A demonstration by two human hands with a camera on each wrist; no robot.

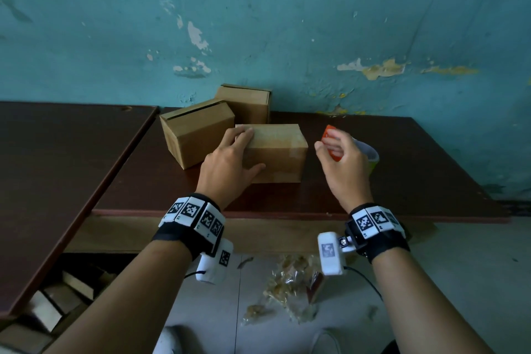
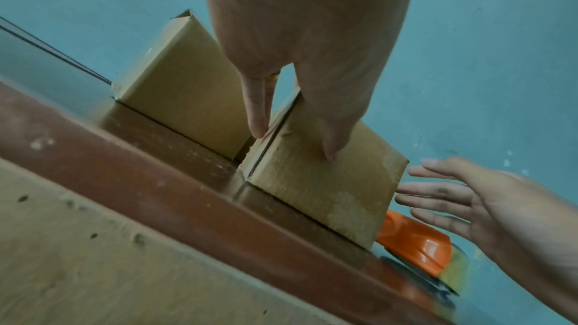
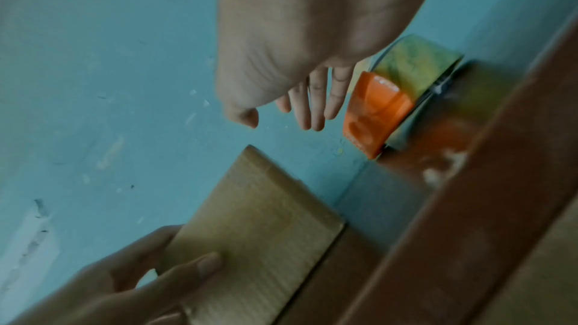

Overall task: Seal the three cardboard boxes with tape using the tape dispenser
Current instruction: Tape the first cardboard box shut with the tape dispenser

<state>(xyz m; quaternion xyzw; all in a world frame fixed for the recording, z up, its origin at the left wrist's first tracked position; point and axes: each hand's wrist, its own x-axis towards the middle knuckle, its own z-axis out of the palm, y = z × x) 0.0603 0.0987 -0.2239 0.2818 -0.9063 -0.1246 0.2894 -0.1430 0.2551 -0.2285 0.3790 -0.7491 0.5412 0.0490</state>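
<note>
Dark brown table against peeling teal wall; crumpled plastic on the floor.

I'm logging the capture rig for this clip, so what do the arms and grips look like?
Bare forearms, no sleeves; the left grip and right grip are ungloved. Each wrist wears a black band tiled with white squares bearing black-and-white square codes. A white rounded pod with its own code is mounted under each wrist, trailing a thin black cable.

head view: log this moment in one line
left hand: rests on front box | right hand: open near tape dispenser, not holding it | tape dispenser: on table, right of box
</note>
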